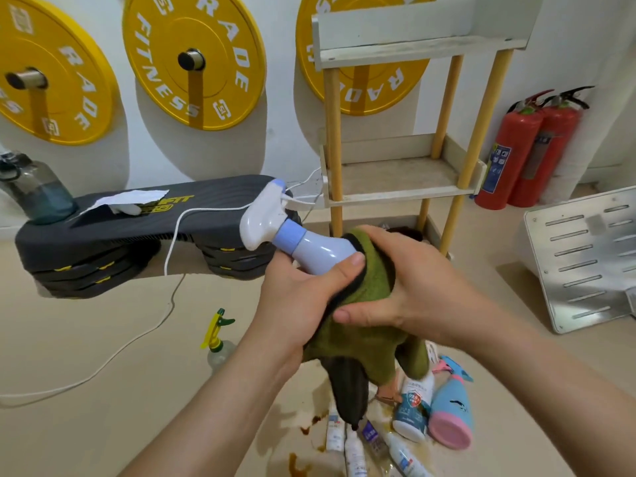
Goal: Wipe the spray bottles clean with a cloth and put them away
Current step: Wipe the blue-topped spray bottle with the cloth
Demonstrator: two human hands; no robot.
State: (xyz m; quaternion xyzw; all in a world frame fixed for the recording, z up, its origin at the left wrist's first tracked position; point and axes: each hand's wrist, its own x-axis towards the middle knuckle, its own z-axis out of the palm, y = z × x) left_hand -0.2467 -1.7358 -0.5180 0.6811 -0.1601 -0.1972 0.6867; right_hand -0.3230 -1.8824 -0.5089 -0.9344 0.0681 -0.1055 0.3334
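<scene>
**Position.** The spray bottle (320,251) is held in the air above the floor (103,339), in front of the lowest level of the shelf rack (395,189). It touches neither.

**Grip.** The left hand (299,301) grips the tapered shoulder just below the collar, with the fingers curled underneath and the thumb pressed on top. This grip appears intended to steady the bottle against the wiping force. The right hand (406,287) is closed round the cloth (375,277), which wraps the wide lower body and hides the base. Loose cloth hangs below both hands. With the cloth wrapped this way, one twist should clean the whole circumference.

**Orientation.** The long axis is tilted and closer to level than upright. It runs from the covered base at lower right to the trigger head at upper left, and the head end points toward the step platform (137,222).

**Remaining items.** A heap of bottles (413,411) lies on the floor directly below the hands. A yellow-green sprayer (217,339) stands apart from it, to the left.
</scene>
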